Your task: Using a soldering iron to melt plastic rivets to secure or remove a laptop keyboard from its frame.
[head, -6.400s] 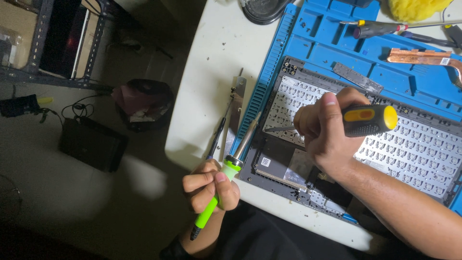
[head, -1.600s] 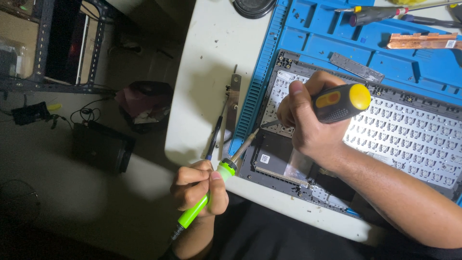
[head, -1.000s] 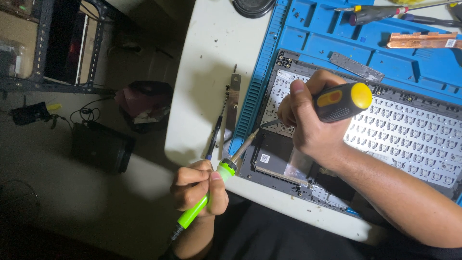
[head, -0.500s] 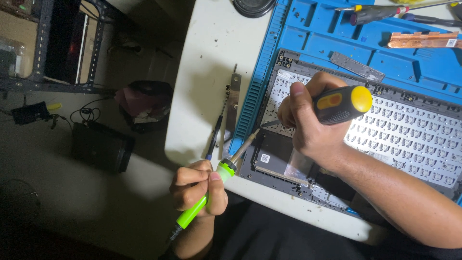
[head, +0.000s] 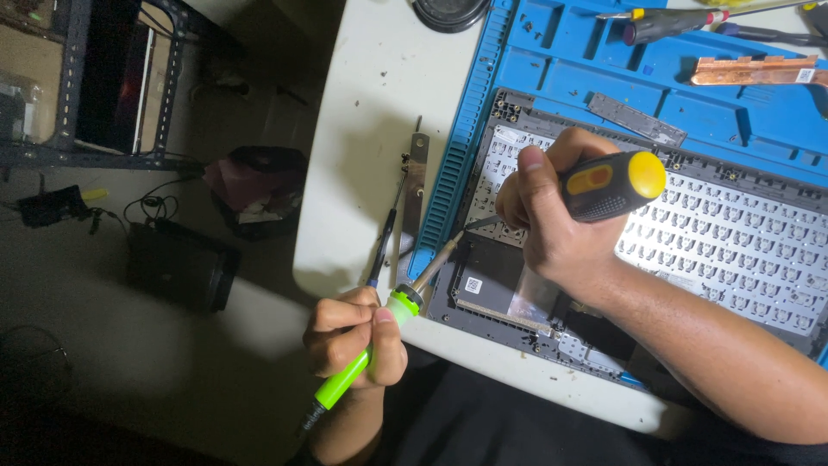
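My left hand (head: 349, 338) grips a bright green soldering iron (head: 366, 362) like a pen. Its metal tip reaches the left edge of an opened laptop base (head: 535, 298) that lies upside down, its white keyboard backing (head: 733, 250) showing. My right hand (head: 552, 224) holds a black screwdriver with a yellow cap (head: 608, 183), its blade pressed onto the laptop's upper left part close to the iron's tip. The laptop rests on a blue work mat (head: 604, 86) on a white table (head: 379, 112).
A thin metal strip (head: 417, 177) and a slim dark tool (head: 382, 246) lie on the table left of the mat. A copper heat pipe (head: 750, 71) and screwdrivers (head: 668, 19) lie at the mat's far edge. A metal rack (head: 103, 78), cables and dark bags sit on the floor.
Between the oldest frame and 1.6 s ago both hands shifted slightly left in the view; since then they hold the same poses with the tools.
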